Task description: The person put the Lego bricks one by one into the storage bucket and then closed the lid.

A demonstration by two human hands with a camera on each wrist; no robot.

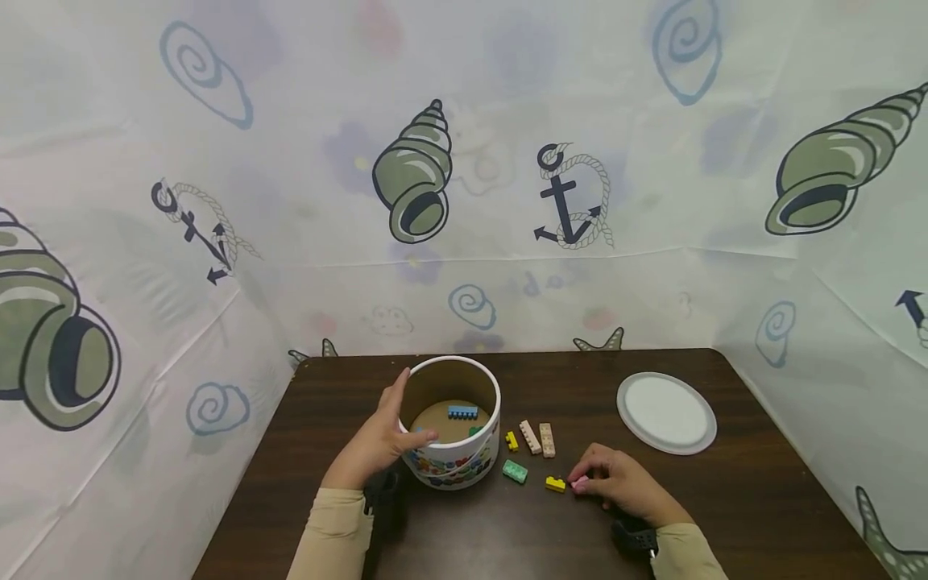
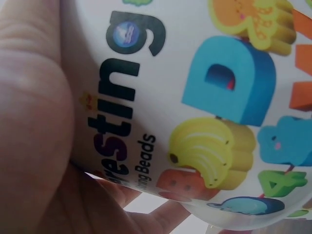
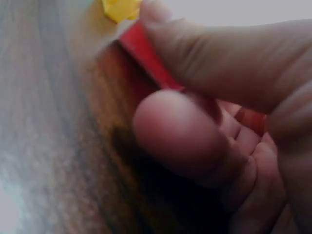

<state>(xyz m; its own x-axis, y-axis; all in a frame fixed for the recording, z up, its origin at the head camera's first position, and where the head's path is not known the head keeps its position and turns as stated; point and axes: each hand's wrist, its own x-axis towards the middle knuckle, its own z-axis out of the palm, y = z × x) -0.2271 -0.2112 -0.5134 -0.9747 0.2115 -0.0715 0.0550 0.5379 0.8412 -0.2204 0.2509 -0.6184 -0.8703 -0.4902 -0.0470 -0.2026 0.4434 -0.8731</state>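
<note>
A white round bucket with colourful printed shapes stands at the middle left of the table. My left hand holds its left side, thumb at the front rim and fingers at the back. Inside the bucket lie a blue toy brick and part of a green one. With thumb and fingertip my right hand pinches a pink toy brick low over the table; it looks red in the right wrist view. Just left of those fingertips lies a yellow brick.
Between bucket and right hand lie a green brick, a small yellow brick and two beige bricks. A white round lid rests at the back right of the dark wooden table. Printed cloth hangs around the table.
</note>
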